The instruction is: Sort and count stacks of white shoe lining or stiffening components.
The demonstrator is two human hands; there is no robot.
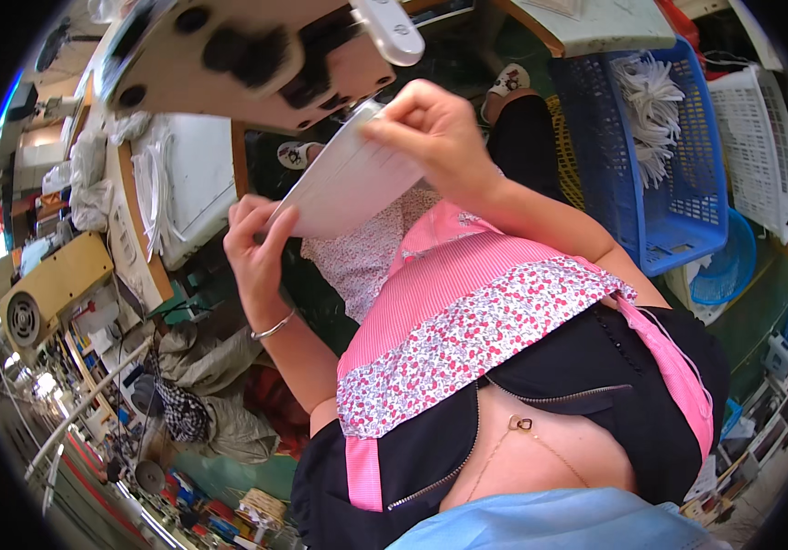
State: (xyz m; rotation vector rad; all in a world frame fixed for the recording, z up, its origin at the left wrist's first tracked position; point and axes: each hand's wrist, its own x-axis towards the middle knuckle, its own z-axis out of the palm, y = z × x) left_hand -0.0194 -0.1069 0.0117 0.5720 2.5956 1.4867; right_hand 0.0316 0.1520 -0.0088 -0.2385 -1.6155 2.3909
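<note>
Between my two hands is a flat white sheet (352,179) with faint lines across it, held tilted above my lap. I cannot make out whether it is paper or cloth. My left hand (258,240) pinches its lower left end between thumb and fingers, a bangle at the wrist. At the upper right end, my right hand (440,137) grips the edge with thumb and curled fingers. Just beyond that end hangs a pale machine (256,60) with dark round openings, close to the right fingertips.
A blue plastic basket (687,215) with bundled white strips (652,110) stands at right, beside a white basket (760,151) and a round blue basket (728,261). White strips (154,192) lie on the worktable (197,174) at left. A tan box-shaped unit (59,289) stands farther left.
</note>
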